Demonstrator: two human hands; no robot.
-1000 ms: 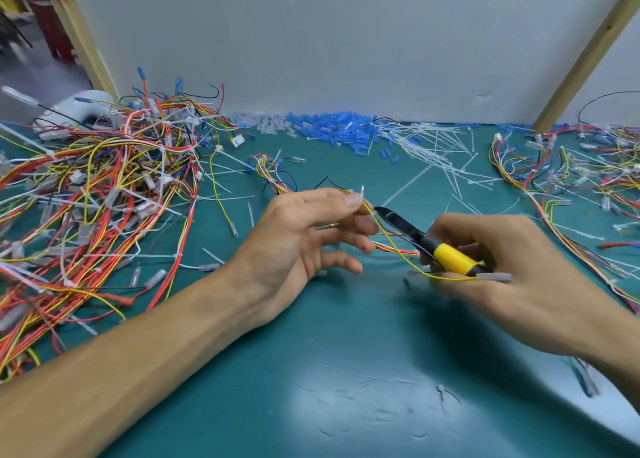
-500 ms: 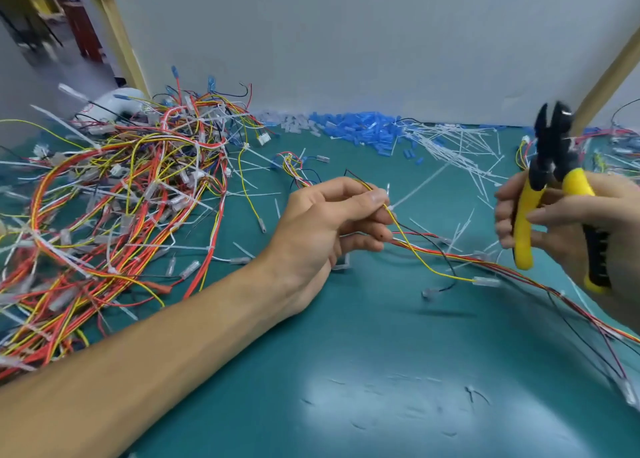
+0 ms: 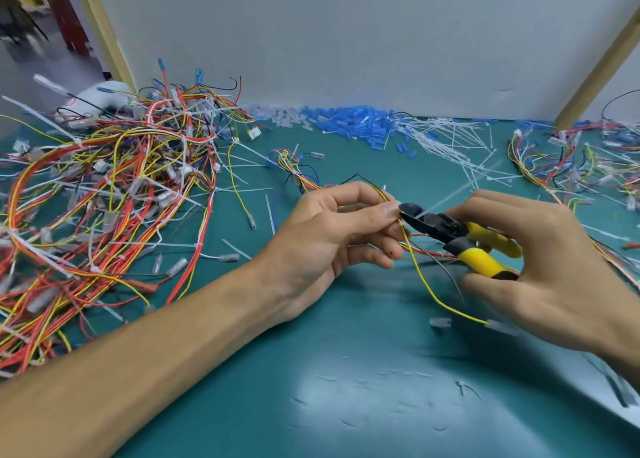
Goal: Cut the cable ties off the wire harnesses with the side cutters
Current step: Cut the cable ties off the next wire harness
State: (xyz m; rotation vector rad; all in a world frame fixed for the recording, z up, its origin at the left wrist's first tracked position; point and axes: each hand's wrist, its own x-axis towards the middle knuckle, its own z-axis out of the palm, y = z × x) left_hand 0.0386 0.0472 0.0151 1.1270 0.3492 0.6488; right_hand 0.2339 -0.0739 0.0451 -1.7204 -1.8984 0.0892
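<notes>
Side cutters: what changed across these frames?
The right hand swung the side cutters up and away to the right, nose up, then brought them back down; their nose now sits at the fingertips of the left hand on the wire harness. Unchanged: left hand pinches the harness, right hand grips the yellow handles.

Harness point(image 3: 420, 277): red, yellow and black wires, pinched in my left hand point(image 3: 332, 236).
Side cutters point(image 3: 446, 229): yellow handles, black nose, gripped in my right hand point(image 3: 540, 260), tips at the wires.

No readable text, label, brand, number or sign anywhere on the bench or tools.
</notes>
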